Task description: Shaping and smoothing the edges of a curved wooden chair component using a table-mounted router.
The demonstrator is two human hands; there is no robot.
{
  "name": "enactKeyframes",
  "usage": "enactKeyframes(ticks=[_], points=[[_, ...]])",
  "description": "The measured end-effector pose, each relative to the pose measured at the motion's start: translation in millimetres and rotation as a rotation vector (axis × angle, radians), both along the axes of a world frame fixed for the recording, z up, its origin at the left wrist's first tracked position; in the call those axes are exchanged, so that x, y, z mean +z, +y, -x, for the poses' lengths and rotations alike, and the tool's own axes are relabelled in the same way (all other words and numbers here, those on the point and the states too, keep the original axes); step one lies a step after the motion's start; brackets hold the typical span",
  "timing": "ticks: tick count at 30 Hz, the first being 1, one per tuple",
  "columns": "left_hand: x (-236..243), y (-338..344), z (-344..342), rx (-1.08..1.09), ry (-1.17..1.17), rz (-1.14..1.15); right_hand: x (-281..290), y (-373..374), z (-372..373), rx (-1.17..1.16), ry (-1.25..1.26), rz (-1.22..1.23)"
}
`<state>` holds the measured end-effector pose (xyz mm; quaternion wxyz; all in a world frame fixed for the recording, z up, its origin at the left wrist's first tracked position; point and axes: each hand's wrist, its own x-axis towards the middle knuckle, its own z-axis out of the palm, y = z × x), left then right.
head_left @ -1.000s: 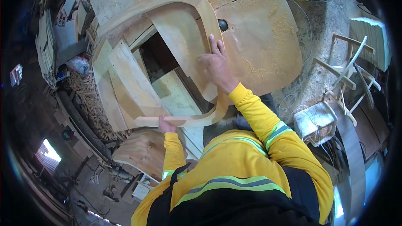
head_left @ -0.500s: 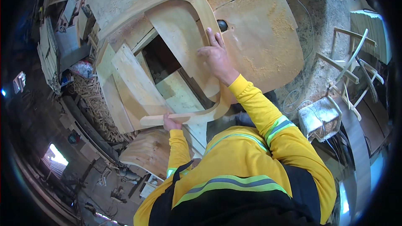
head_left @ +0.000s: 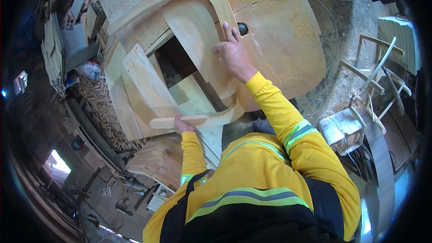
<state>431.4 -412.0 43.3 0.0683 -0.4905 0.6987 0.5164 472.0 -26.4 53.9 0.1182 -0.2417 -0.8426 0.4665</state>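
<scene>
1. Two hands on one piece: my right hand (head_left: 231, 54) lies flat, fingers stretched and pressing down, on the upper arm of a curved wooden strip (head_left: 225, 108), while my left hand (head_left: 182, 123) is closed around the strip's lower, straight end.
2. The curved wooden strip is pale, smooth, thin plywood bent into a hook shape; it runs up under my right palm, sweeps round near my chest, then runs level toward my left fist, its rounded tip sticking out past the hand.
3. Under the strip sits a broad curved wooden panel (head_left: 193, 31), light and smooth, its rounded top edge following the same bend.
4. All this rests on a big rounded worktable (head_left: 288, 49), tan and coarse with sawdust scattered thick across its top; a dark round hole (head_left: 243, 29) shows just beside my right fingertips.
5. Left of the panel a dark rectangular opening (head_left: 173, 60) gapes, bordered by flat plywood boards (head_left: 146, 85) leaning at angles, their cut edges straight and raw.
6. Open room is tight on my left, where the boards crowd the strip's end; to my right the worktable's edge curves away to dusty floor.
7. Further right stand pale wooden chair frames (head_left: 373, 76); at far left are stacked timber pieces (head_left: 56, 58).
</scene>
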Motion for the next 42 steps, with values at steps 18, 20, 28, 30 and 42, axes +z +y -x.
enactKeyframes(ticks=[18, 20, 28, 30, 42], points=[[17.4, 55.4, 2.5, -0.008, -0.041, 0.487, -12.0, 10.3, 21.7, 0.011, -0.063, -0.068], [32.0, 64.2, -1.6, -0.118, -0.053, 0.527, -17.4, 11.1, 21.8, -0.023, -0.059, -0.114], [22.7, 158.8, -22.9, -1.674, 0.584, 0.336, -9.9, 15.8, 22.1, 0.004, -0.083, -0.103], [32.2, 215.3, -27.0, -1.866, 0.387, 0.123, -9.0, 12.2, 24.9, 0.012, -0.147, -0.135], [-16.7, 269.7, -51.4, -1.797, 0.739, 0.15, -12.9, 33.9, 24.3, 0.064, -0.124, -0.183]])
